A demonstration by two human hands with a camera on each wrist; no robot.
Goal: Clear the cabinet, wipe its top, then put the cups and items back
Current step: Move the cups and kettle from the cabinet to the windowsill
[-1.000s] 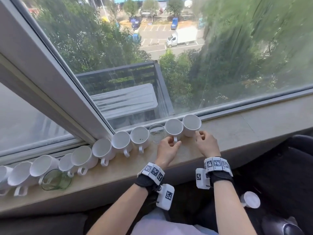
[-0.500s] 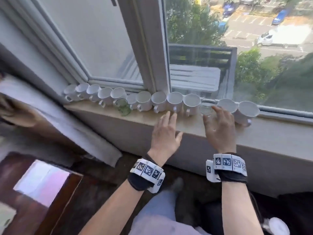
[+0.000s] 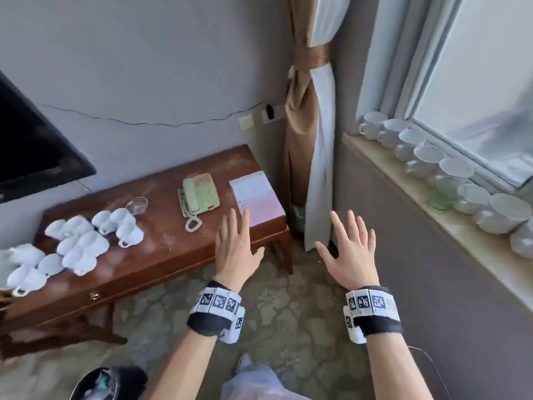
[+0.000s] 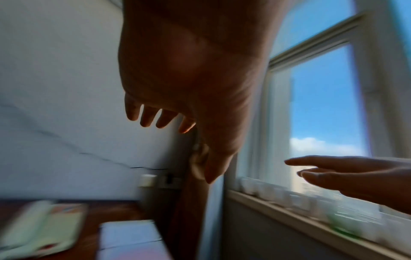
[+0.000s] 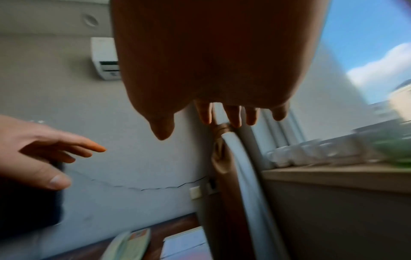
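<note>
A brown wooden cabinet (image 3: 161, 252) stands against the wall. Its left part carries several white cups (image 3: 80, 243) lying close together, with a clear glass (image 3: 138, 204) behind them. A pale green telephone (image 3: 199, 196) and a white-and-pink pad (image 3: 256, 197) sit on its right part. More white cups (image 3: 427, 157) and a green glass (image 3: 444, 194) line the window sill (image 3: 452, 238) at right. My left hand (image 3: 238, 243) hovers with spread fingers over the cabinet's right front corner, holding nothing. My right hand (image 3: 350, 246) hangs empty in the air between cabinet and sill.
A tied brown and white curtain (image 3: 311, 140) hangs in the corner between cabinet and sill. A dark screen (image 3: 28, 145) is mounted on the wall at left. A black bin (image 3: 106, 382) stands on the patterned carpet near my feet.
My view has swung left from the window sill to the cabinet. Both hands have left the cups on the sill and now float empty with fingers spread.
</note>
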